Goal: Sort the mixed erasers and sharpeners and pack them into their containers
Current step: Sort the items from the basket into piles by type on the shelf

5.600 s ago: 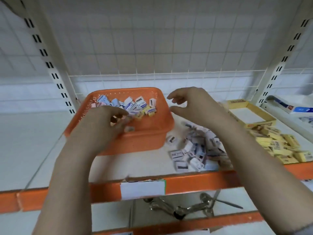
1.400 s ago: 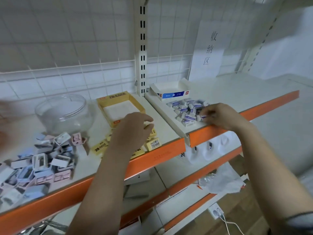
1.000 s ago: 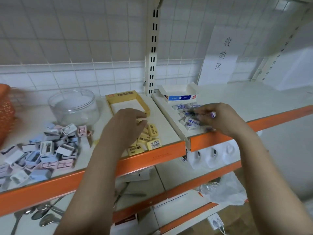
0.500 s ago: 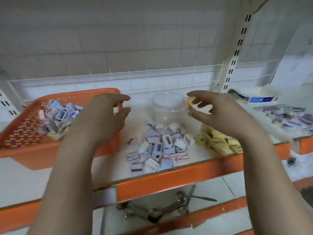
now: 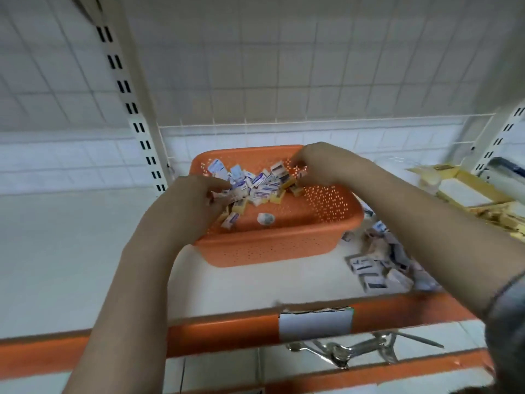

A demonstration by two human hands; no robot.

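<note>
An orange perforated basket [image 5: 278,247] stands on the white shelf. Inside, at its back left, lies a mixed pile of small erasers and sharpeners [image 5: 257,186], white-blue and yellow. One loose pale piece [image 5: 265,218] sits alone on the basket floor. My left hand [image 5: 196,200] reaches in from the left, its curled fingers buried in the pile's left edge. My right hand [image 5: 321,163] is over the pile's right end, fingertips pinched on a small white piece [image 5: 302,174]. What the left fingers hold is hidden.
A heap of pastel sharpeners [image 5: 377,265] lies right of the basket. Farther right are a yellow box [image 5: 466,191] and yellow erasers [image 5: 500,218]. The orange shelf edge [image 5: 227,329] carries a white label [image 5: 315,322]. Metal tools [image 5: 341,351] lie on the shelf below.
The view has swung left onto the basket. Both hands, open above the shelf half a second ago, have dropped into the basket onto the pile.
</note>
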